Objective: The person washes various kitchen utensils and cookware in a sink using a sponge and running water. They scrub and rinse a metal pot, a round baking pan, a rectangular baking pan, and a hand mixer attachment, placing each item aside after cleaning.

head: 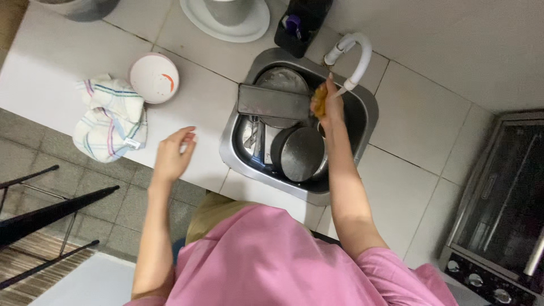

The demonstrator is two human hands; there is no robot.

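My right hand (331, 107) holds a yellowish sponge (320, 99) under the spout of the white curved faucet (357, 54), over the steel sink (368, 107). The sink is piled with dirty dishes: a dark rectangular baking tin (272, 102), a round dark pan turned over (300, 153), a round steel lid (281, 81) and some cutlery (253, 136). My left hand (173, 156) hovers over the white tiled counter (192, 102) left of the sink, fingers loosely curled, holding nothing.
A small white bowl (154, 77) and a striped dish towel (110, 116) lie on the counter at left. A white plate with a container (226, 17) and a black holder (297, 25) stand behind the sink. A toaster oven (504, 209) sits at right.
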